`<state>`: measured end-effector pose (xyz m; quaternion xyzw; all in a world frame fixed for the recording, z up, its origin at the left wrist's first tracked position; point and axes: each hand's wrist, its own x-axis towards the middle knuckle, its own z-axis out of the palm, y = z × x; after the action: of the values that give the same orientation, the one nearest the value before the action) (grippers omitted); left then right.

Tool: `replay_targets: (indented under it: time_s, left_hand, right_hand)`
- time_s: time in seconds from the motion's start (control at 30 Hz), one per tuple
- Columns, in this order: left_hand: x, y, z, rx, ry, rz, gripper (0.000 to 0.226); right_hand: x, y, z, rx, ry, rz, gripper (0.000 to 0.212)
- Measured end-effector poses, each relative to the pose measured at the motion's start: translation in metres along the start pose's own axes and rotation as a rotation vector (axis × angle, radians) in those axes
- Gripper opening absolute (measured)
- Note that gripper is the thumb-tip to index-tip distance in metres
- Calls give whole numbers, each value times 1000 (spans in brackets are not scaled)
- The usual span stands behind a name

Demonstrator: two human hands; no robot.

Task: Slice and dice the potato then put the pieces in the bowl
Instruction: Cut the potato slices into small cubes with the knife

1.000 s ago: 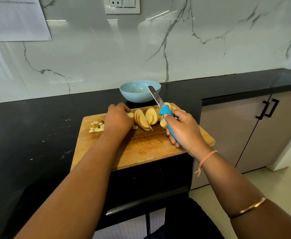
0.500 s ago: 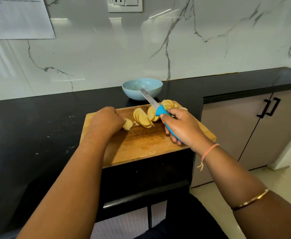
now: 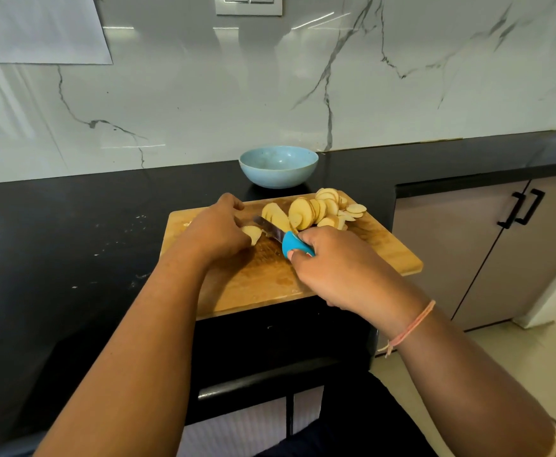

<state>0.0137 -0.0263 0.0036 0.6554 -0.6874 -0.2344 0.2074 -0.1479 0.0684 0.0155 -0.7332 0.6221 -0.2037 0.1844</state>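
Observation:
A wooden cutting board [image 3: 263, 285] lies on the black counter, jutting past its front edge. Several round potato slices [image 3: 319, 209] are piled at the board's far right. My left hand [image 3: 217, 229] presses a few slices [image 3: 252, 233] down on the board's left part. My right hand [image 3: 339, 265] grips the blue handle of a knife [image 3: 270, 229]; its blade points left and lies against the slices held by my left hand. A light blue bowl [image 3: 278, 166] stands just behind the board, with nothing visible in it.
The black counter [image 3: 72, 242] stretches left and right, backed by a marble wall. Pale crumbs speckle the counter left of the board. Cabinet doors with black handles [image 3: 520, 209] stand at the right, below counter level. A paper sheet [image 3: 39, 28] hangs on the wall at upper left.
My left hand pulled a few slices from the pile toward the board's left. The knife swung down from pointing at the bowl to lying low against those slices.

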Motion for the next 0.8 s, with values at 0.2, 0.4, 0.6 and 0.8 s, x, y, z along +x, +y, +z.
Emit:
replay_targets:
  time_s: [0.2,0.4,0.6,0.8]
  left_hand:
    - [-1,1,1,-6,20,13,65]
    - [-3,1,0,-69,-19,-10,64]
    - [-3,0,0,-71,-23,-36,66]
    - [-3,2,2,-43,-2,-29,59]
  right_hand:
    - [1,-7,5,-58,-23,8,41]
    - [5,-17,8,-72,-28,25,42]
    - [2,-20,7,-76,-34,25,41]
    - [-6,-21,14,-34,-35,19,40]
